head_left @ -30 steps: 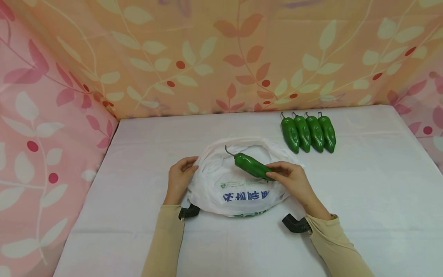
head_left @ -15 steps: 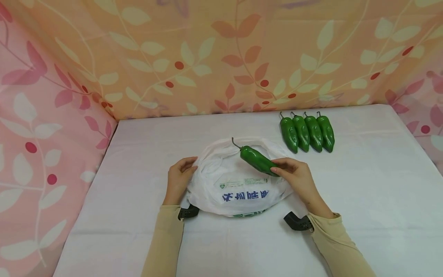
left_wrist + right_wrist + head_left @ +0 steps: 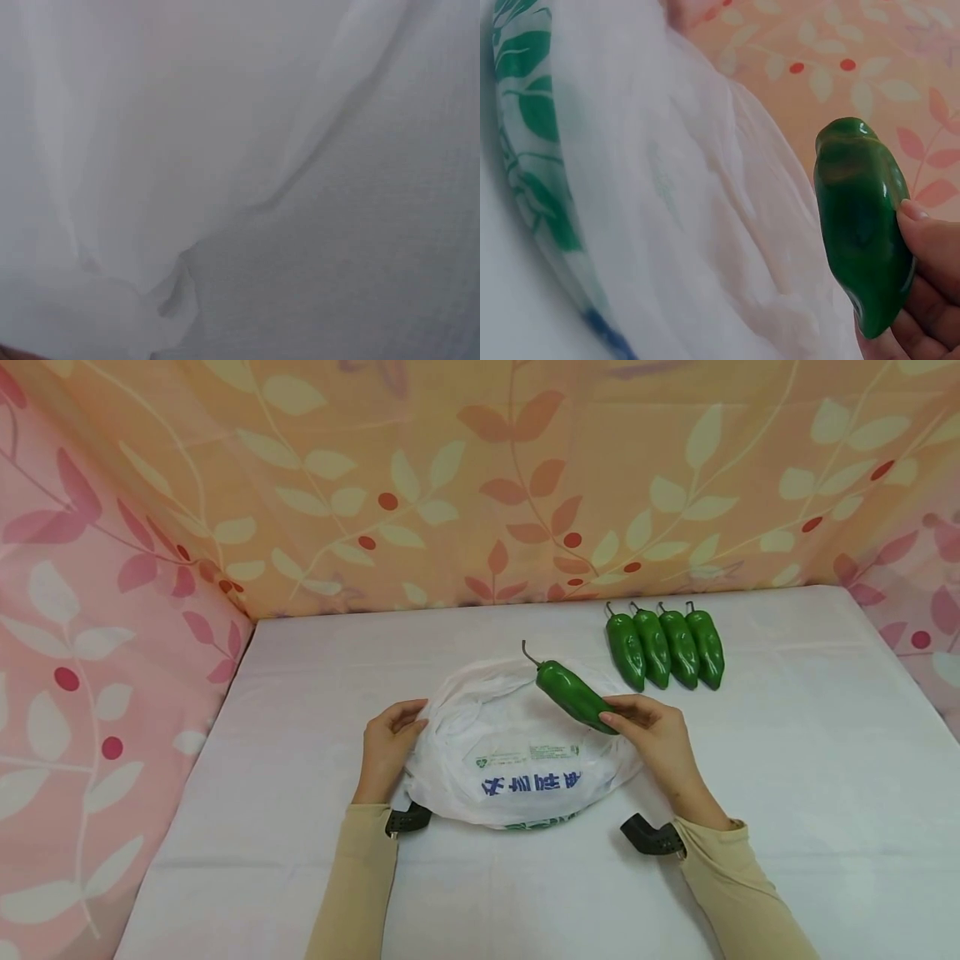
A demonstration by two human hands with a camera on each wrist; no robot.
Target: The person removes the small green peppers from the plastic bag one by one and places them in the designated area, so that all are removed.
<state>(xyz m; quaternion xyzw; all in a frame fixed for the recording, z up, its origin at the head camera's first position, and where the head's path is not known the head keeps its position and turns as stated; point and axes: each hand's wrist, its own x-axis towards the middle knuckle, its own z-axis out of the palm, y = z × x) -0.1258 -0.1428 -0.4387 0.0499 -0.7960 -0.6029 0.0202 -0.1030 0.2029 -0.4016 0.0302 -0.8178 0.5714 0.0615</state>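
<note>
A white plastic bag (image 3: 450,781) with blue lettering and a green print lies on the table, its mouth spread toward the camera. My left hand (image 3: 386,753) pinches the left edge of that mouth between thumb and fingers. White bag folds (image 3: 150,172) fill much of the left wrist view. Held near its pointed tip by my right hand (image 3: 660,743) is a glossy green chili pepper (image 3: 572,690), tilted above the bag's right part with its curved stem up and to the left. In the right wrist view, the thumb presses the pepper (image 3: 862,225) beside the bag.
Several similar green peppers (image 3: 656,647) lie side by side at the back right, stems toward the wall. The white-covered table (image 3: 300,668) meets a floral cloth (image 3: 420,460) behind. Black wrist devices (image 3: 651,837) sit below each hand.
My right hand has moved right and slightly away from me, carrying the pepper from over the bag's middle toward its right rim. The left hand keeps its place on the bag.
</note>
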